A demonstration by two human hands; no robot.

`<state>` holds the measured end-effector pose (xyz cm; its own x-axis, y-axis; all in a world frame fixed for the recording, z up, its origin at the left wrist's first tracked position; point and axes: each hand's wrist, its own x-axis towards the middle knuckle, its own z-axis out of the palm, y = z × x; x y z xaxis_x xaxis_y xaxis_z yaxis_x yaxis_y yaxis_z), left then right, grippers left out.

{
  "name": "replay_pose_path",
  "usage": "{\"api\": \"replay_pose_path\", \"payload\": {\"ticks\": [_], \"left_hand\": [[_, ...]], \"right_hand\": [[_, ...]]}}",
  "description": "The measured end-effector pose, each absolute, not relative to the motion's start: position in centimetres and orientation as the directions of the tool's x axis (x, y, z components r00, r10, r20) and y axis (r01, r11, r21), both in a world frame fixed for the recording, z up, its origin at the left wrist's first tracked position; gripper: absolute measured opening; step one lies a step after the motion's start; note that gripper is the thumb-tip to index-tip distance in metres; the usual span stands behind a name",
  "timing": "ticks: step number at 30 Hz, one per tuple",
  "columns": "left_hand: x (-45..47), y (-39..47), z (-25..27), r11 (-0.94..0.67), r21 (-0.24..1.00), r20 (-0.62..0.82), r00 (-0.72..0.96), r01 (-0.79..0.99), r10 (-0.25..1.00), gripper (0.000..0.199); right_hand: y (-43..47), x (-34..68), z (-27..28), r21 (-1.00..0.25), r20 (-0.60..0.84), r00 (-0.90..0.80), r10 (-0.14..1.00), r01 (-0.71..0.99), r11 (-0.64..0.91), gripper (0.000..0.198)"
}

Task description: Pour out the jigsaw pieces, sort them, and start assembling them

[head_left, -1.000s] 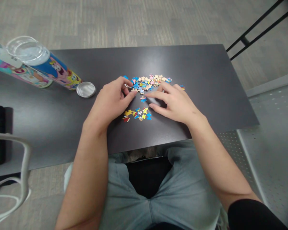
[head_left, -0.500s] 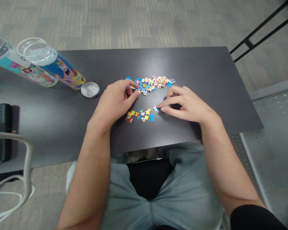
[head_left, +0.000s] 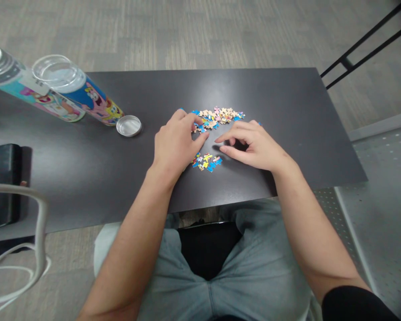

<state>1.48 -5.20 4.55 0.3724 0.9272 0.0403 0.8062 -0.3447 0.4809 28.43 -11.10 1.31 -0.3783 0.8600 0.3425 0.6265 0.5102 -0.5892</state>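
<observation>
Left hand [head_left: 176,143], right hand [head_left: 255,146] bare; black sleeve [head_left: 354,304] near right elbow; grey-blue trousers [head_left: 257,267], creased, middle seam [head_left: 211,298].

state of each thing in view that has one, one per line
Blue cylindrical canister with clear top, standing uncapped
Teal cylindrical canister with clear top, standing capped
Round silver metal lid, lying loose
Far heap of tan and multicoloured jigsaw pieces, loose, piled
Near cluster of multicoloured jigsaw pieces, partly hidden, joins unclear
White cable, looped
Bare left hand, fingers curled at the heap, thumb apart
Bare right hand, thumb and index apart, nothing visible between
</observation>
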Motion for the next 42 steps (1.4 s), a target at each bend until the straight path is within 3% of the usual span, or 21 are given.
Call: {"api": "replay_pose_path", "payload": {"ticks": [8, 14, 17, 20, 26, 30, 37, 42], "left_hand": [[1.3, -5.3, 4.2, -0.327, 0.452, 0.063, 0.336, 0.83, 0.94, 0.025], [0.9, -5.0, 3.2, -0.504, 0.576, 0.206, 0.483, 0.643, 0.851, 0.028], [1.3, -5.2, 2.7, -0.579, 0.608, 0.198, 0.602, 0.543, 0.773, 0.041], [1.1, -5.0, 2.6, -0.555, 0.64, 0.176, 0.602, 0.531, 0.779, 0.055], [-1.2, -3.8, 3.2, -0.443, 0.599, 0.185, 0.423, 0.667, 0.887, 0.031], [-1.3, -3.9, 3.6, -0.403, 0.553, 0.136, 0.398, 0.73, 0.907, 0.026], [-0.1, -4.5, 3.9, -0.4, 0.5, 0.11, 0.402, 0.768, 0.909, 0.024], [-0.2, -4.4, 3.6, -0.417, 0.513, 0.116, 0.421, 0.75, 0.9, 0.018]], "right_hand": [[-10.9, 28.4, 0.7, -0.608, 0.36, -0.376, 0.854, 0.6, 0.521, 0.021], [-10.9, 29.4, 1.5, -0.552, 0.378, -0.292, 0.879, 0.691, 0.467, 0.022], [-10.8, 30.5, 2.0, -0.537, 0.386, -0.228, 0.894, 0.732, 0.418, 0.023], [-10.9, 30.8, 2.2, -0.53, 0.36, -0.219, 0.907, 0.752, 0.392, 0.024], [-11.3, 29.7, 1.9, -0.514, 0.255, -0.385, 0.887, 0.723, 0.461, 0.029], [-11.3, 29.7, 1.9, -0.501, 0.226, -0.44, 0.869, 0.713, 0.491, 0.033], [-11.5, 33.5, 2.2, -0.48, 0.257, -0.287, 0.923, 0.791, 0.38, 0.033], [-11.5, 36.0, 2.0, -0.533, 0.29, -0.155, 0.945, 0.793, 0.294, 0.025]]}}
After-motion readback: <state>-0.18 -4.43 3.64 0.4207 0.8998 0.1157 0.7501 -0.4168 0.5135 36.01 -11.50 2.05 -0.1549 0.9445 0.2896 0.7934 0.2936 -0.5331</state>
